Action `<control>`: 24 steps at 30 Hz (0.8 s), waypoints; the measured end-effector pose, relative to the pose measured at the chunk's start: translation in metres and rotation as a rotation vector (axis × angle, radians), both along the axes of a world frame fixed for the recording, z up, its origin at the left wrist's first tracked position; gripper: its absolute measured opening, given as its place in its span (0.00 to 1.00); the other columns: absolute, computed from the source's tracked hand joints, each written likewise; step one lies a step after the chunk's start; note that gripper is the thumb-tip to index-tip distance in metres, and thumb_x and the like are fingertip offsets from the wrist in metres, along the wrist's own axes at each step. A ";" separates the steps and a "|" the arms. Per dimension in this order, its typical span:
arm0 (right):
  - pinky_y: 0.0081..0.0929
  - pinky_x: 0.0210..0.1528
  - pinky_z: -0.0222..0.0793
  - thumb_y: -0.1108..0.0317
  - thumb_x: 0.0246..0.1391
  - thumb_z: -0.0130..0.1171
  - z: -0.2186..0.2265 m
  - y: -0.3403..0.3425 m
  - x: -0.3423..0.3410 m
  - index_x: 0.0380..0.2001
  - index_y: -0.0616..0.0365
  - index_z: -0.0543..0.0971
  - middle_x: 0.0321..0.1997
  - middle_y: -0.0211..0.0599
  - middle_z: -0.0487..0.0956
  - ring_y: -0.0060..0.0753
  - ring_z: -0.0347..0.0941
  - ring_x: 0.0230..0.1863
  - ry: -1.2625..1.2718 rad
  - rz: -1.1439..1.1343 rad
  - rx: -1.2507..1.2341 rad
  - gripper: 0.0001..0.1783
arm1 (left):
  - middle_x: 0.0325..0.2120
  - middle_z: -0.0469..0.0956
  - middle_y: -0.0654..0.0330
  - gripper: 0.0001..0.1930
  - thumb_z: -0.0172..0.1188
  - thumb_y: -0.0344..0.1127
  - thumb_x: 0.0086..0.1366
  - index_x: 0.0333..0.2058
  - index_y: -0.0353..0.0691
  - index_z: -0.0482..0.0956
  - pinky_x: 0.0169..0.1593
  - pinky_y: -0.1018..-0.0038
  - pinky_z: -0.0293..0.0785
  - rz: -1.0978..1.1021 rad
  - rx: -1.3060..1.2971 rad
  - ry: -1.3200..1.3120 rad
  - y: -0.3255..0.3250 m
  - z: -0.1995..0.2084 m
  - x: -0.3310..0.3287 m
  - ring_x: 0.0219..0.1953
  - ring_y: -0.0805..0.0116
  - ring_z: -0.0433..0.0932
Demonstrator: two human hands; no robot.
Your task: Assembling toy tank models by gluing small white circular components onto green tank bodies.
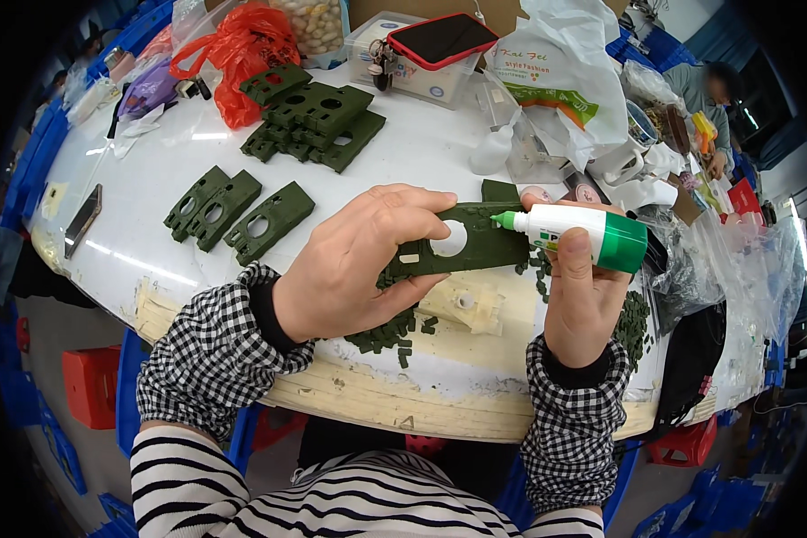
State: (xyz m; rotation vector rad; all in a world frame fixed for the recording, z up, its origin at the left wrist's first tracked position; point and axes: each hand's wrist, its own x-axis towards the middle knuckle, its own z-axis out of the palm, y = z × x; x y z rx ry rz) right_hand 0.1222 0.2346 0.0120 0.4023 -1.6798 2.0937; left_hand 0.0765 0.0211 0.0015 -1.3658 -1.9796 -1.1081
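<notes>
My left hand [354, 255] grips a dark green plastic model hull plate [489, 249] by its left end, fingers above and thumb below. The plate has a round hole and a small rectangular slot. In my right hand [587, 291] is a white glue bottle [565, 231] with a green base, lying nearly level. Its green nozzle points left and is at the plate's upper right part; whether it touches, I cannot tell. Under my hands lie a cream-coloured block [471, 309] and loose small green parts [390, 334].
Three green hull pieces [271, 222] lie to the left, with a stack of more [318, 121] behind them. A dark phone [83, 221] rests at far left. A red-cased phone [442, 40] sits on a clear plastic box [412, 76]. Bags and clutter fill the right; another person [704, 94] sits there.
</notes>
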 end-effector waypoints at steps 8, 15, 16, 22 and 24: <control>0.34 0.52 0.69 0.71 0.57 0.57 0.001 -0.002 0.002 0.45 0.65 0.69 0.43 0.38 0.72 0.43 0.74 0.50 -0.015 0.018 -0.093 0.15 | 0.46 0.74 0.43 0.27 0.69 0.22 0.47 0.43 0.36 0.65 0.48 0.67 0.73 -0.009 0.006 -0.080 -0.001 -0.001 0.000 0.47 0.54 0.76; 0.35 0.52 0.70 0.72 0.56 0.58 0.000 0.000 0.001 0.45 0.65 0.69 0.43 0.38 0.72 0.43 0.74 0.49 -0.019 0.007 -0.027 0.15 | 0.46 0.74 0.42 0.27 0.70 0.22 0.47 0.44 0.36 0.64 0.47 0.67 0.73 -0.016 0.008 -0.073 -0.001 0.000 -0.001 0.46 0.54 0.76; 0.35 0.52 0.70 0.72 0.56 0.58 0.000 0.000 0.000 0.44 0.65 0.69 0.43 0.38 0.72 0.43 0.74 0.49 -0.019 0.008 -0.023 0.14 | 0.46 0.74 0.42 0.27 0.70 0.22 0.47 0.44 0.36 0.64 0.47 0.67 0.73 -0.016 0.008 -0.072 -0.001 0.000 -0.001 0.46 0.54 0.76; 0.36 0.51 0.70 0.72 0.56 0.58 0.000 -0.001 0.000 0.44 0.65 0.70 0.43 0.38 0.72 0.44 0.74 0.49 -0.015 0.005 -0.026 0.14 | 0.46 0.73 0.42 0.28 0.70 0.23 0.46 0.44 0.37 0.64 0.47 0.66 0.73 -0.017 0.012 -0.060 -0.001 -0.001 0.000 0.47 0.52 0.76; 0.36 0.51 0.70 0.73 0.56 0.58 0.000 0.000 0.001 0.44 0.65 0.69 0.44 0.38 0.71 0.44 0.74 0.49 -0.020 0.006 -0.021 0.14 | 0.46 0.73 0.42 0.28 0.70 0.22 0.46 0.44 0.37 0.64 0.47 0.66 0.73 -0.021 0.009 -0.057 -0.001 0.000 0.000 0.47 0.52 0.76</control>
